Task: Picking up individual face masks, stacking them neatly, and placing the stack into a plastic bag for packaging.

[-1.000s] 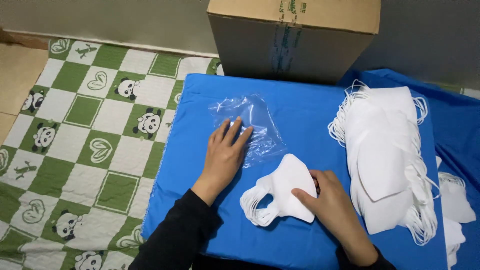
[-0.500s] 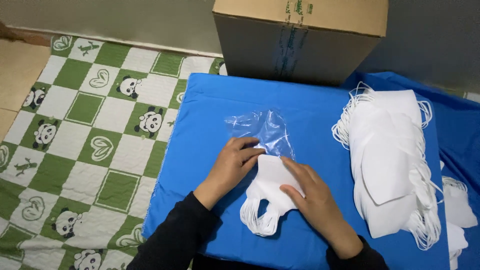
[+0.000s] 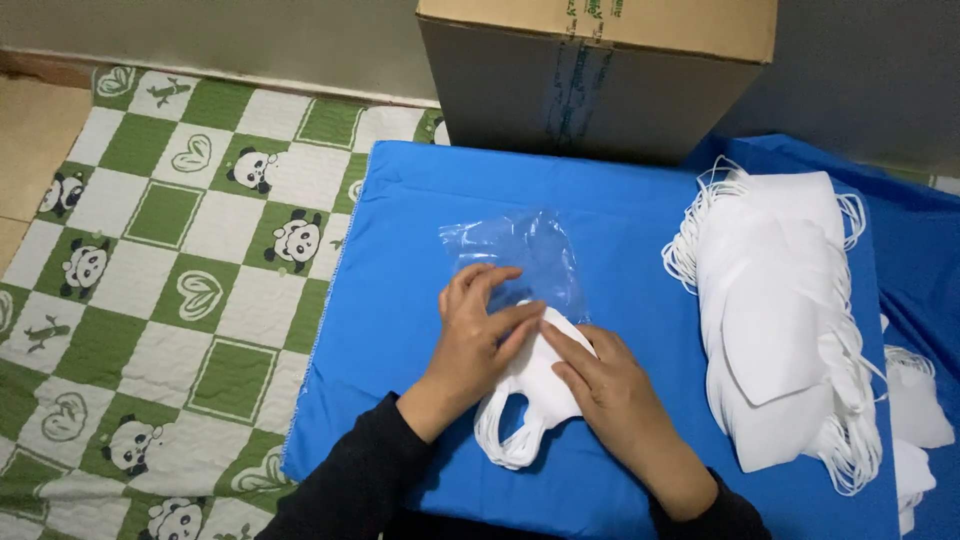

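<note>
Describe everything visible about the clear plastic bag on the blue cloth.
The clear plastic bag is a small, thin, see-through pouch, glossy and wrinkled, with the blue cloth showing through it. It lies flat, its far end pointing toward the cardboard box. Its near end is at the hands: the left hand rests on its near left corner, and the white face mask under both hands meets its near edge. Whether the mask has entered the bag cannot be told. The right hand presses the mask.
</note>
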